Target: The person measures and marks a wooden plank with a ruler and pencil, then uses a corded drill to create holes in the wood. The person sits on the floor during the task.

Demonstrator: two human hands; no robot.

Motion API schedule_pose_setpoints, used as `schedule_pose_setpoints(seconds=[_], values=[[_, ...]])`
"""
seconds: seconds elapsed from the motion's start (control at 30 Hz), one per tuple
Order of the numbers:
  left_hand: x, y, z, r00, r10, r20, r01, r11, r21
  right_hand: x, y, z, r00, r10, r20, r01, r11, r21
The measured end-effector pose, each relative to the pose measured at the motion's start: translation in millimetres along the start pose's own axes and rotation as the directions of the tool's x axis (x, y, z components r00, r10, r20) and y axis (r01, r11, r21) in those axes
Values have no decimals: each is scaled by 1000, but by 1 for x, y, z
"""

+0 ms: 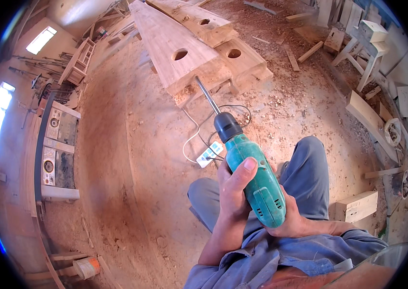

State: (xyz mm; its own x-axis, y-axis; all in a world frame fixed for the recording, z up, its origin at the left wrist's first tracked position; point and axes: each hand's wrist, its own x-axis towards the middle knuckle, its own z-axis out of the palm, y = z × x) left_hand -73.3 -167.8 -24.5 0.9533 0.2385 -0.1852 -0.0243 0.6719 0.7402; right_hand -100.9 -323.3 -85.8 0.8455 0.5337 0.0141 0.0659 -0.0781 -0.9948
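A green power drill (257, 178) with a black chuck (227, 125) points away from me, its long metal bit (207, 95) reaching the near end of a thick wooden board (170, 43). Whether the tip has entered the wood I cannot tell. My left hand (235, 188) grips the drill body from the left, thumb along its side. On the other side my right hand (288, 214) is wrapped round the drill, most of its fingers hidden beneath. The board has an oval hole close to its near end.
More holed boards (242, 60) lie right of the first one. A white power strip (210, 154) with cords rests on the floor before my knees. Wood chips are scattered around. A wooden block (356, 206) lies at right, a bucket (87, 268) at lower left, a sawhorse (365, 50) at far right.
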Motion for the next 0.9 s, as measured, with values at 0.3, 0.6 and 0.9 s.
schedule_pose_setpoints(seconds=[0.3,0.6,0.9], values=[[1,-2,-1,1000,7,6,-7,1000,-2,1,2,2,998,-47,-28,48,999,17],[2,-9,-3,999,35,5,-35,999,28,3,12,-2,999,-45,-19,46,998,36],[-3,-8,-1,999,32,10,-33,995,93,1,7,-2,1000,-31,-7,31,997,69]])
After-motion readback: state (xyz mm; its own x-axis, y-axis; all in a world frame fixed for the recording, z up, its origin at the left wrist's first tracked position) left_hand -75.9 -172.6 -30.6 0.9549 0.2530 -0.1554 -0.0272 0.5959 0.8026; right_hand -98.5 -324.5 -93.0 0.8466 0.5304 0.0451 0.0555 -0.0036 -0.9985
